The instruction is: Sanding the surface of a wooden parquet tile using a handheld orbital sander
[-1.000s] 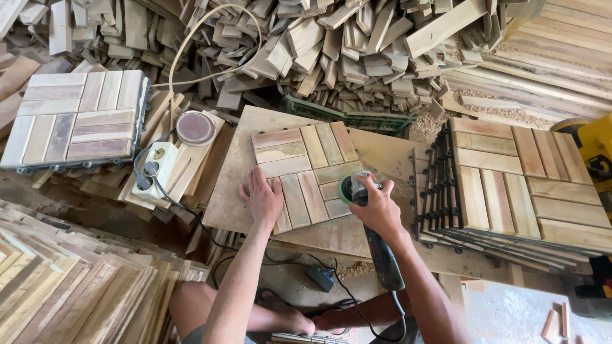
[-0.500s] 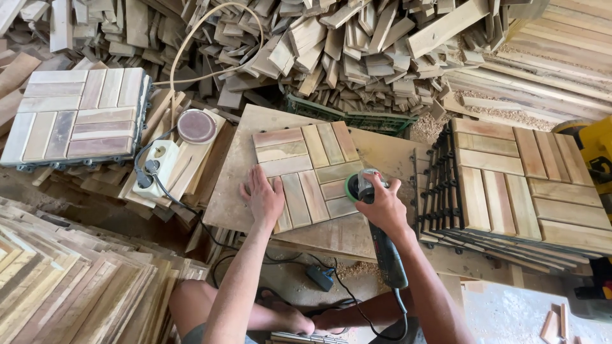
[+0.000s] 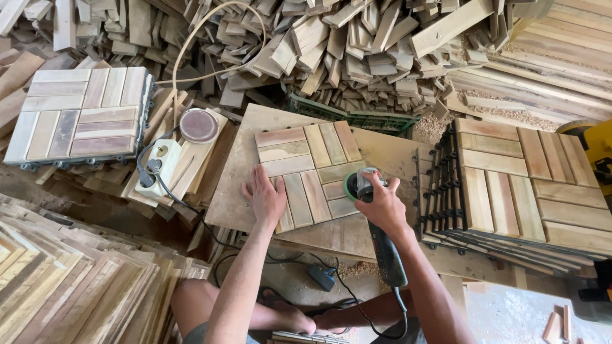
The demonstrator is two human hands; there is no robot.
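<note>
While your left hand [image 3: 266,199] lies flat, fingers spread, on the near-left corner of the wooden tile [image 3: 310,173], your right hand [image 3: 382,205] is wrapped around the neck of the sander [image 3: 376,223], closed fully on it. The sander's green-rimmed disc sits at the tile's right edge, about halfway down, touching or just over the slats; contact is hard to confirm from this angle.

Tile: square, made of short slats in alternating blocks, lying flat on the bench [image 3: 239,185], a bare board. It looks stiff and fairly light. Slats are raw wood, so probably dry and grippy, with splinters likely along the edges. Best hold, by my judgement, is what you have: palm down on a corner away from the disc. To lift it, take opposite edges.

Sander: long dark body running back under your forearm, cable trailing to the floor. It likely pulls sideways when the disc bites, so a firm grip near the head suits it.

Around you:
- stack of like tiles [image 3: 523,181] just right of the bench, black plastic grid backing showing at its left side
- another tile [image 3: 80,114] well apart, far left
- white power socket [image 3: 159,167] with a plug in it, beside a round reddish disc [image 3: 198,125]
- heap of loose offcuts [image 3: 357,51] behind
</note>
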